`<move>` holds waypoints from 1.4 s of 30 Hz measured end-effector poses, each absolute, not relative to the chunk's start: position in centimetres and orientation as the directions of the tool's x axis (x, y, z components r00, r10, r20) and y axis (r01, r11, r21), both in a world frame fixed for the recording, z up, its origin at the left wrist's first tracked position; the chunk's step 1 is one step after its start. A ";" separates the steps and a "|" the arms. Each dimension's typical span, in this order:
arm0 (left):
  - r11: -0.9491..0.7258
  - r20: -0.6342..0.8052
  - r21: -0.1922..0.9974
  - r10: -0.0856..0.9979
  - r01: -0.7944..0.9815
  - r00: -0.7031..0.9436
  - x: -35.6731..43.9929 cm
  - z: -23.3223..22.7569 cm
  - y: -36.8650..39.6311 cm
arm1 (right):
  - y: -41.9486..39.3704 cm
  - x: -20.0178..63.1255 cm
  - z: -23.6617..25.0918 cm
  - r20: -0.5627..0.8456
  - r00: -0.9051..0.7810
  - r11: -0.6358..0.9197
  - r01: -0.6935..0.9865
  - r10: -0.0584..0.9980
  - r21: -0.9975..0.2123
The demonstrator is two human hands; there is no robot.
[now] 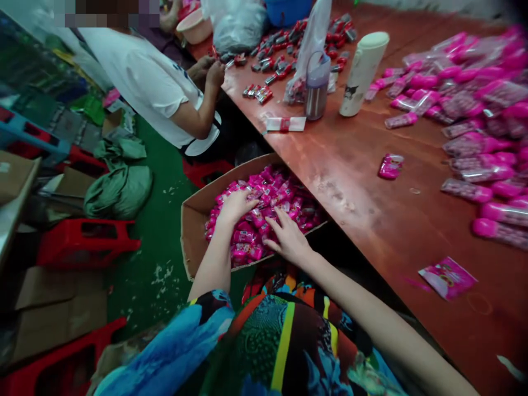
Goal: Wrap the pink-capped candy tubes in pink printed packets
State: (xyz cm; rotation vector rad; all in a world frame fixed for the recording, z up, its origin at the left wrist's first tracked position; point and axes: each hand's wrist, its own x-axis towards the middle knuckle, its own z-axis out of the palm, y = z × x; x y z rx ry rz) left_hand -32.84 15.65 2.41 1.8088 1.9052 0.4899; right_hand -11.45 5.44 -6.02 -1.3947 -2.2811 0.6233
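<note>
Both hands reach down into a cardboard box (193,220) on the floor beside the tabletop (371,181), near its long left edge. Left hand (237,206) lies palm down, fingers spread and slightly curled, on the heap of pink packets (268,192) toward the box's far-left corner; whether it grips any, I cannot tell. Right hand (289,236) rests flat, fingers splayed, on packets nearer the box's front edge, closed on nothing. Forearms stretch forward, nearly parallel.
</note>
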 end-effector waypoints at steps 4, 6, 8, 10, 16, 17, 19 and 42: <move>0.111 -0.160 0.490 0.986 0.865 -0.036 -33.5 2.1 11.9 | 4.0 -10.3 -6.4 0.140 -0.461 0.431 0.618 0.876 -0.658; 0.014 -0.104 0.572 0.993 0.820 0.056 -30.4 1.8 11.4 | 3.6 -8.9 -5.6 0.139 -0.475 0.426 0.577 0.869 -0.697; -0.153 0.018 0.649 0.982 0.745 0.186 -25.9 1.4 11.9 | 3.3 -7.3 -4.1 0.123 -0.502 0.424 0.544 0.856 -0.724; -0.316 0.150 0.694 0.942 0.647 0.300 -20.8 1.2 13.2 | 2.9 -5.7 -2.2 0.098 -0.486 0.389 0.547 0.869 -0.741; -0.584 0.265 0.617 0.785 0.528 0.560 -7.2 2.5 18.5 | -0.8 -0.1 0.4 0.050 -0.095 0.094 0.531 0.994 -0.842; -0.614 0.278 0.588 0.764 0.526 0.582 -5.4 3.0 19.0 | -2.1 0.7 0.2 0.024 -0.028 0.034 0.504 0.999 -0.863; -0.673 0.299 0.527 0.719 0.519 0.628 -2.4 3.7 19.6 | -4.8 2.0 -0.8 -0.052 0.083 -0.084 0.444 0.995 -0.892; 0.032 -0.073 0.636 0.997 0.771 0.018 -33.0 -7.1 8.0 | -7.3 5.0 -8.0 -0.386 0.005 -0.325 0.546 0.923 -0.772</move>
